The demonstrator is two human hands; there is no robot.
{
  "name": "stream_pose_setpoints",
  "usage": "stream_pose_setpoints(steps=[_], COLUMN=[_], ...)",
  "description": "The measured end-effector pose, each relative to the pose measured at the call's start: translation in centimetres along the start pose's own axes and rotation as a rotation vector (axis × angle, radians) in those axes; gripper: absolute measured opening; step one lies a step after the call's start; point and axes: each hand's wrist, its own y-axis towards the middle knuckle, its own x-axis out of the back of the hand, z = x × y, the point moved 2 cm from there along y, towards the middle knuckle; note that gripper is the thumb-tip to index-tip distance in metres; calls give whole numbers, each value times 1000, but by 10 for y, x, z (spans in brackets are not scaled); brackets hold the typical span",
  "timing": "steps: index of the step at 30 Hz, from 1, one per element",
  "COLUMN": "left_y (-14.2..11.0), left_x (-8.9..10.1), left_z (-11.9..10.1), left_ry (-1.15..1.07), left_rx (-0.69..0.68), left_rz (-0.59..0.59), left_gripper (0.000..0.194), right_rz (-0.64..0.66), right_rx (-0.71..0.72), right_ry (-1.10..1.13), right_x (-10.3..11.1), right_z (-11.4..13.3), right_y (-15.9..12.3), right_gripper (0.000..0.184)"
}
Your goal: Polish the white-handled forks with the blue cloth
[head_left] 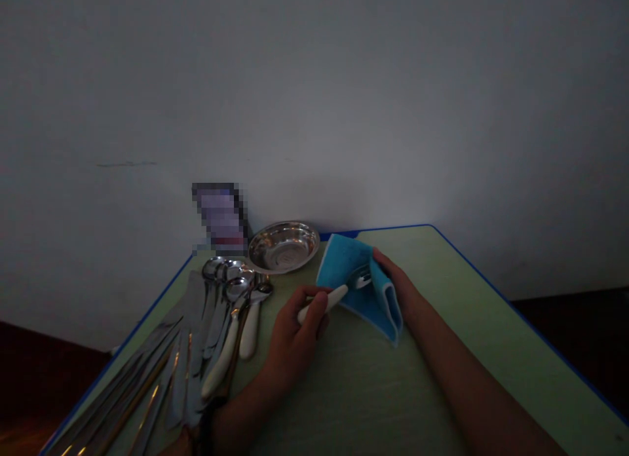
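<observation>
Pinched in my left hand (295, 335) is the white handle of a fork (337, 296), its metal head pointing right against a blue cloth (344, 259). My right hand (399, 279) grips the cloth from behind and from the right side, so most of its fingers are hidden. The cloth is folded partly around the fork's head, and its lower corner hangs down near the table. Left of my left hand lie several spoons (238, 287), some with white handles.
A round steel bowl (285, 249) stands at the back by the wall. Beside it leans a blurred-out phone-like screen (221, 213). Several knives and other long flat cutlery (142, 371) cover the left of the pale green table (472, 325), which has a blue edge.
</observation>
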Motion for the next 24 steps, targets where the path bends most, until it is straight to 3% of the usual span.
stream_pose_setpoints(steps=[5, 8, 10, 13, 16, 19, 22, 24], left_y=[2, 4, 4, 4, 3, 3, 2, 1], left_x=[4, 5, 5, 3, 1, 0, -1, -2], left_z=[-2, -5, -5, -4, -3, -4, -5, -5], left_ry=[-25, -23, -20, -35, -44, -36, -29, -27], left_rx=[13, -1, -4, 16, 15, -2, -6, 4], left_rz=[-105, -128, -122, -92, -72, -28, 11, 19], left_gripper=[27, 27, 27, 26, 25, 24, 22, 21], right_rz=[-137, -217, -165, 15, 73, 44, 82, 103], right_rx=[69, 142, 141, 24, -11, 68, 136, 193], right_ry=[62, 166, 152, 52, -76, -170, -284, -364], right_x=[7, 10, 9, 8, 11, 15, 11, 7], right_z=[4, 13, 17, 12, 3, -1, -1, -1], right_y=[2, 0, -1, 2, 8, 11, 6, 1], right_gripper=[22, 24, 35, 57, 52, 41, 58, 59])
